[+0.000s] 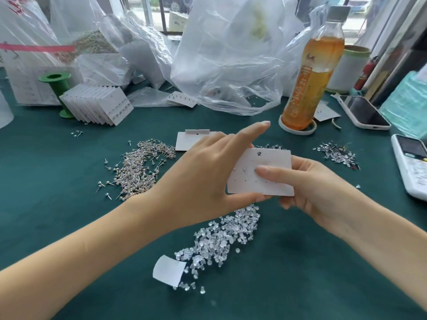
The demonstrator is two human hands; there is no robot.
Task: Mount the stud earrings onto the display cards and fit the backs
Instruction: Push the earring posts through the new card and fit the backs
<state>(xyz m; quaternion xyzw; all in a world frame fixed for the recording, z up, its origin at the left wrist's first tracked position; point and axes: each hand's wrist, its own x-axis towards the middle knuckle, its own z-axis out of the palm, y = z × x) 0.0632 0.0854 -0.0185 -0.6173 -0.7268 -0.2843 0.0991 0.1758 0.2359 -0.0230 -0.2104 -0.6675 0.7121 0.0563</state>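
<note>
A white display card (265, 179) with rows of small holes and two studs in its upper row is held above the green table. My left hand (205, 179) grips its left edge, thumb under the bottom edge, index finger stretched out over the top. My right hand (309, 188) holds the right side, thumb pressing a stud (256, 171) on the card's face. A heap of loose stud earrings (141, 167) lies to the left. Clear earring backs (221, 241) are piled below the card.
A blank card (184, 140) lies behind my left hand; a stack of filled cards (97, 105) leans at far left by a green spool (55, 82). Plastic bags (226, 54), a tea bottle (312, 72), a phone (365, 113), a remote (413, 165) and more studs (337, 154) crowd the back and right.
</note>
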